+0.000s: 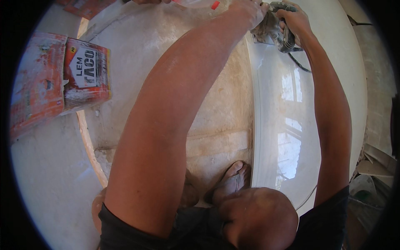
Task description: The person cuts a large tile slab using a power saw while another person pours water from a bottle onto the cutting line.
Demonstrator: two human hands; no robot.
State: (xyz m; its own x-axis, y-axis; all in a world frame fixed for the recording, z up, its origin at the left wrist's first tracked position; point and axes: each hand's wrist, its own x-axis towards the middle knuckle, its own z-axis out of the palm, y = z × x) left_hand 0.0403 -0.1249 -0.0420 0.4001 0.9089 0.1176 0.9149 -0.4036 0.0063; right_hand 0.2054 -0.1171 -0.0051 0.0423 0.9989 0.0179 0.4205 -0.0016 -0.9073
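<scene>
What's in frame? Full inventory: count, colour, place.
Glossy rectangular slab: one, white, right of centre
Handheld power tool with looped handle: one, grey and black, on slab, top
Thin cable: at least one, black, by tool
Printed packages: several, orange-red, left and top left
Clear plastic container: one, red parts, top edge
Flat broken pieces: several, pale, right edge
Rough floor: one, tan-grey, centre
Left hand: one, dusty, beside tool
Right hand: one, gripping tool
Sandalled foot: one clear, lower centre
Sleeves: two, black, bottom

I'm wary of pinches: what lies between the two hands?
A dusty power tool, gripped by the right hand, shows between them in the head view.
</scene>
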